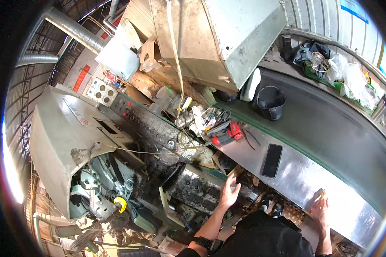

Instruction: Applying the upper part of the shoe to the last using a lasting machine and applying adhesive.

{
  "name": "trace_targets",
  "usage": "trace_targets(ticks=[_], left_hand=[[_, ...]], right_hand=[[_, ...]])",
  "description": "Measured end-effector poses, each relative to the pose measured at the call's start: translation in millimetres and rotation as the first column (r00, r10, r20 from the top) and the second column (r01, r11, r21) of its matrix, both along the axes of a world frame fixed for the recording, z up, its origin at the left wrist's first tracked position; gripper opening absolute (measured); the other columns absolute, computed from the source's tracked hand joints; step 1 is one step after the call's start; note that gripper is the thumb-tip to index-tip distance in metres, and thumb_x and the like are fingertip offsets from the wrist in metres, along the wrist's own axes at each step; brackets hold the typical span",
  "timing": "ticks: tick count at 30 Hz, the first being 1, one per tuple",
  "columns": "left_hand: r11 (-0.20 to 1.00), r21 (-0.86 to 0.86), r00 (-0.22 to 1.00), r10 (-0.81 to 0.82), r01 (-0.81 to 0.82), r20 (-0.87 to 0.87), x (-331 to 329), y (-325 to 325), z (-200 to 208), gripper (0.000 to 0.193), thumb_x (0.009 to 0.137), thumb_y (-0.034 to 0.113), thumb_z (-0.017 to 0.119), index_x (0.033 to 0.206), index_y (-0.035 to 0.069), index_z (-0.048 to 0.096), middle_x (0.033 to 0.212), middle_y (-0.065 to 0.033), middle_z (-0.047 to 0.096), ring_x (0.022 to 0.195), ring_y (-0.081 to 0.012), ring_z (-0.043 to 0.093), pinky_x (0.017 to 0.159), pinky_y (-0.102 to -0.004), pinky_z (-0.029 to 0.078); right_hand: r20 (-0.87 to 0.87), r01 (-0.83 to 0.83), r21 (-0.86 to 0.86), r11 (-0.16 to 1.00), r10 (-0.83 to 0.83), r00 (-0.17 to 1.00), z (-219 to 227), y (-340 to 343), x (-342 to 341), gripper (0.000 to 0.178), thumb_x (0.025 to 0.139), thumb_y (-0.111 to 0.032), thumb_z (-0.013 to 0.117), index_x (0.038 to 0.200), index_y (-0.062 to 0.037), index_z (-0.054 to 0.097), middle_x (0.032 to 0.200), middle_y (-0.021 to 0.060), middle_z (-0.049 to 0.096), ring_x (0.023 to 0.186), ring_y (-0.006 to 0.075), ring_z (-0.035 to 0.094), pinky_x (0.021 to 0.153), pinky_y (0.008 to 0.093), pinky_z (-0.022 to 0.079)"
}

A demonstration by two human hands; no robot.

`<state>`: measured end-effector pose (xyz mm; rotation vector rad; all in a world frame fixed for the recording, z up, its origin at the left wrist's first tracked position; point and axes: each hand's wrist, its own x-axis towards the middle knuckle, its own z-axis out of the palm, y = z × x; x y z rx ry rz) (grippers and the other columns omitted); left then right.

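Observation:
My left hand (229, 195) is raised beside the dark, oil-stained machine, its fingers spread with nothing visible in them. A dark watch (211, 244) sits on that wrist. Just beyond the fingertips is a pale wooden piece (235, 171). My right hand (321, 208) rests at the near edge of the shiny metal worktop (302, 182), fingers stretched out; glare blurs their tips. Farther along that worktop lies a black, phone-like slab (271, 160), apart from both hands.
A red and grey item (228, 133) lies near a heap of tools and wires. Behind the worktop runs a dark belt (321, 115) bearing a black bucket (270, 103). The grimy machine (197, 188) stands left, beside a grey housing (68, 141). A large metal hood (240, 38) hangs overhead.

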<state>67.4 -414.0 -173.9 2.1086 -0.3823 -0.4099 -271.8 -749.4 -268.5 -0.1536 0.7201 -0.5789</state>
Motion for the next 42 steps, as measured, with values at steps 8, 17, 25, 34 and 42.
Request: trace_targets(ticks=[8, 17, 25, 34, 42], left_hand=[[0.968, -0.123, 0.943, 0.241, -0.217, 0.231, 3, 54, 33, 0.058, 0.094, 0.010, 0.068, 0.146, 0.004, 0.043, 0.135, -0.0212, 0.058, 0.123, -0.0276, 0.059, 0.104, -0.0383, 0.046], [0.490, 0.332, 0.503, 0.272, -0.806, 0.820, -22, 176, 146, 0.063, 0.084, 0.004, 0.070, 0.143, 0.002, 0.047, 0.149, -0.0217, 0.042, 0.140, -0.0395, 0.038, 0.114, -0.0491, 0.031], [-0.047, 0.402, 0.260, 0.693, -0.914, 0.672, -49, 299, 148, 0.089, 0.082, 0.029, 0.083, 0.148, -0.004, 0.033, 0.142, -0.0218, 0.048, 0.123, -0.0378, 0.052, 0.100, -0.0516, 0.049], [0.195, 0.295, 0.325, 0.801, -0.936, 0.503, -32, 346, 131, 0.077, 0.084, 0.023, 0.080, 0.145, -0.002, 0.040, 0.139, -0.0219, 0.050, 0.126, -0.0370, 0.051, 0.100, -0.0529, 0.050], [0.129, -0.150, 0.153, 0.975, -0.980, -0.160, -52, 204, 218, 0.052, 0.089, 0.020, 0.071, 0.136, 0.005, 0.054, 0.129, -0.0170, 0.061, 0.119, -0.0354, 0.058, 0.102, -0.0540, 0.049]], right_hand=[[-0.763, -0.832, -0.184, -0.524, -0.458, 0.457, 15, -12, -3, 0.040, 0.064, -0.001, 0.070, 0.102, -0.0058, 0.058, 0.092, 0.0089, 0.060, 0.084, 0.0293, 0.059, 0.072, 0.0425, 0.052], [-0.687, -0.895, -0.040, -0.445, -0.638, 0.348, 33, 1, -8, 0.062, 0.098, -0.024, 0.054, 0.150, 0.0009, 0.031, 0.146, 0.0174, 0.046, 0.136, 0.0269, 0.047, 0.120, 0.0480, 0.026], [-0.756, -0.846, 0.078, -0.528, -0.584, 0.295, 3, -12, 0, 0.073, 0.083, -0.023, 0.069, 0.149, -0.0104, 0.039, 0.145, 0.0222, 0.044, 0.130, 0.0257, 0.050, 0.107, 0.0499, 0.040], [-0.770, -0.837, -0.466, -0.287, -0.335, 0.543, 17, -19, 56, 0.033, 0.092, -0.030, 0.066, 0.115, -0.0079, 0.059, 0.072, 0.0125, 0.067, 0.062, 0.0304, 0.066, 0.060, 0.0445, 0.053], [-0.874, -0.727, -0.484, -0.486, 0.231, 0.427, 171, 46, 206, 0.052, 0.094, -0.030, 0.062, 0.136, -0.0033, 0.045, 0.101, 0.0307, 0.067, 0.096, 0.0463, 0.067, 0.088, 0.0533, 0.053]])
